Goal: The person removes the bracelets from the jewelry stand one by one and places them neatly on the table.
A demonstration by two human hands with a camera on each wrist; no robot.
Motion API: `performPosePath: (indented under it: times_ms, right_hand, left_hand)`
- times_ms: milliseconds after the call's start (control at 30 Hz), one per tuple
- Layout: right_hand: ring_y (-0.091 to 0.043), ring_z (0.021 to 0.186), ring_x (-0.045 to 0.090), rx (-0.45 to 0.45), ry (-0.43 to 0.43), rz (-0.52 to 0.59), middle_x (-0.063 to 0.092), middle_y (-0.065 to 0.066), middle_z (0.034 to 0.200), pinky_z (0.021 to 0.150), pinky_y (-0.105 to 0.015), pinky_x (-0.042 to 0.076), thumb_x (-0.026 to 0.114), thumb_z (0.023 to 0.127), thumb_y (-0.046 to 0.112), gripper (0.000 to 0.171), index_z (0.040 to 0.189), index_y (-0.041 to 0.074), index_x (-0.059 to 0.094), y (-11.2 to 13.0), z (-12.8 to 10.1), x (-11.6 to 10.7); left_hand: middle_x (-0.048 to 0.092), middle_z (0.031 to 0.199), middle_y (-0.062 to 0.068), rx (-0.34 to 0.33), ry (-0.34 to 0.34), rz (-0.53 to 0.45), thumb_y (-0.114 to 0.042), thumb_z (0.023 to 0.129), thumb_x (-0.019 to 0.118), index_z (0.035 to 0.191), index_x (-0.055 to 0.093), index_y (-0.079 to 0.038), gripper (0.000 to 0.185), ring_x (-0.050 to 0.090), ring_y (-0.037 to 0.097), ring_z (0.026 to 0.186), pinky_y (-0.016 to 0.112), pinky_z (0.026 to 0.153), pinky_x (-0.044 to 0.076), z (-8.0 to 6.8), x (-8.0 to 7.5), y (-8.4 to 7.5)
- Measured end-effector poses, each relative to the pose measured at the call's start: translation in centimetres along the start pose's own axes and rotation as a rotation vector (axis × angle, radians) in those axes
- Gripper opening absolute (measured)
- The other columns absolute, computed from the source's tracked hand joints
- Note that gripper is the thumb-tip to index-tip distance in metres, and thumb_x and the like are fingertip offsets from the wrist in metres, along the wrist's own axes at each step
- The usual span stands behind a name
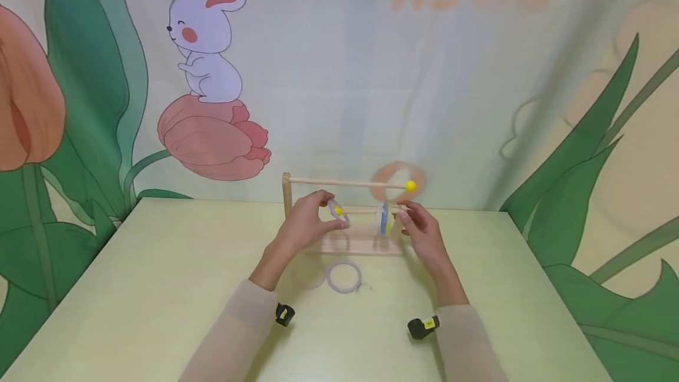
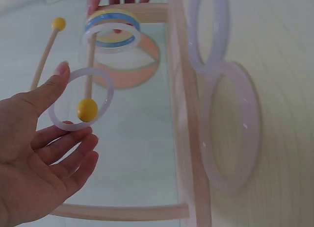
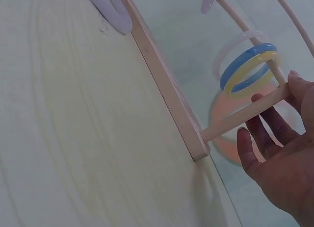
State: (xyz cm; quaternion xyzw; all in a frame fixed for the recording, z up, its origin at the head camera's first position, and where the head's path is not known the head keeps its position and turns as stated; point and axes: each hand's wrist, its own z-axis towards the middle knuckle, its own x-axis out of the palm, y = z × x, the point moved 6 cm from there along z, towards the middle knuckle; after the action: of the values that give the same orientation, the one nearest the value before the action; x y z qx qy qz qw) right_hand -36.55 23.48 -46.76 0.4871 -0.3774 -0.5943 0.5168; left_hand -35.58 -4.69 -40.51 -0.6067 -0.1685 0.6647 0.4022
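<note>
My left hand [image 1: 305,223] pinches a pale purple ring [image 2: 111,92] between thumb and fingers. Inside that ring's outline shows the yellow ball [image 2: 87,110] on the end of the lower rod; whether the ball has passed through, I cannot tell. A blue ring [image 3: 248,58], a yellow ring [image 3: 230,94] and a whitish ring [image 2: 113,49] hang round this rod near its other end. There, my right hand [image 1: 424,237] grips the upper part of the short post [image 3: 245,113] of a wooden stand [image 1: 366,247], with its thumb near the rod's joint.
Two loose rings lie on the table in front of the stand: a pale purple ring [image 1: 360,277] and a pinkish ring [image 2: 251,134]. An upper rod [image 1: 345,183] with a yellow ball [image 1: 411,185] runs above the lower one. Behind the table hangs a printed curtain [image 1: 329,75].
</note>
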Motion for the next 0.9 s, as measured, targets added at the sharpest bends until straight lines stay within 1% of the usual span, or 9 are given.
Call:
performPosePath:
  times_ms: [100,267,467,600,700,800,900]
  right_hand:
    - [-0.038,0.124,0.062,0.006,-0.001,0.0,0.065,-0.026,0.136,0.1,-0.054,0.056,0.057,0.111,0.03,0.044,0.149,0.007,0.056,0.0,0.0,0.3]
    - [-0.039,0.125,0.062,-0.006,-0.01,-0.005,0.065,-0.025,0.136,0.102,-0.059,0.054,0.057,0.111,0.032,0.045,0.149,0.007,0.056,0.1,0.1,0.2]
    - [-0.04,0.123,0.062,0.007,-0.008,0.005,0.064,-0.028,0.135,0.101,-0.054,0.056,0.057,0.111,0.032,0.042,0.147,0.009,0.058,0.1,0.2,0.2]
    - [-0.039,0.124,0.062,0.006,-0.009,-0.001,0.064,-0.028,0.136,0.1,-0.051,0.057,0.056,0.112,0.031,0.041,0.147,0.01,0.058,-0.1,0.1,0.2]
    - [-0.039,0.125,0.061,-0.003,-0.007,0.001,0.064,-0.026,0.137,0.099,-0.051,0.057,0.056,0.112,0.03,0.042,0.148,0.008,0.057,0.0,0.2,0.2]
    - [-0.039,0.124,0.062,-0.01,-0.006,0.0,0.066,-0.023,0.135,0.098,-0.049,0.058,0.057,0.111,0.032,0.044,0.148,0.008,0.057,0.0,0.1,0.1]
    - [-0.04,0.124,0.062,-0.014,0.003,-0.001,0.067,-0.021,0.134,0.099,-0.051,0.057,0.056,0.111,0.034,0.044,0.148,0.009,0.057,-0.1,0.1,0.1]
  left_hand:
    - [0.069,0.134,0.011,0.017,-0.015,0.002,-0.037,0.086,0.091,0.141,0.062,-0.003,0.071,0.062,0.032,0.128,0.047,0.106,0.053,-0.4,-0.4,0.4]
    - [0.069,0.133,0.012,0.039,-0.007,0.013,-0.037,0.086,0.091,0.14,0.062,-0.001,0.071,0.063,0.032,0.126,0.046,0.106,0.053,-1.0,-0.8,0.8]
    - [0.07,0.131,0.013,0.046,0.019,0.042,-0.038,0.085,0.091,0.139,0.063,-0.001,0.072,0.066,0.032,0.121,0.046,0.103,0.055,-2.1,-0.9,1.3]
    - [0.07,0.13,0.013,0.042,0.047,0.028,-0.037,0.084,0.092,0.139,0.064,-0.001,0.072,0.065,0.034,0.121,0.047,0.103,0.055,-3.0,-0.8,1.7]
    - [0.071,0.129,0.012,0.051,0.06,0.022,-0.035,0.083,0.093,0.137,0.065,0.0,0.07,0.065,0.033,0.122,0.048,0.104,0.054,-3.5,-0.8,1.8]
    - [0.071,0.129,0.012,0.082,0.111,-0.003,-0.033,0.083,0.093,0.136,0.066,0.0,0.068,0.065,0.032,0.123,0.047,0.106,0.053,-3.8,-0.4,1.8]
    - [0.072,0.129,0.011,0.131,0.178,-0.04,-0.035,0.083,0.093,0.136,0.066,-0.001,0.068,0.065,0.03,0.124,0.046,0.107,0.051,-4.0,0.6,1.7]
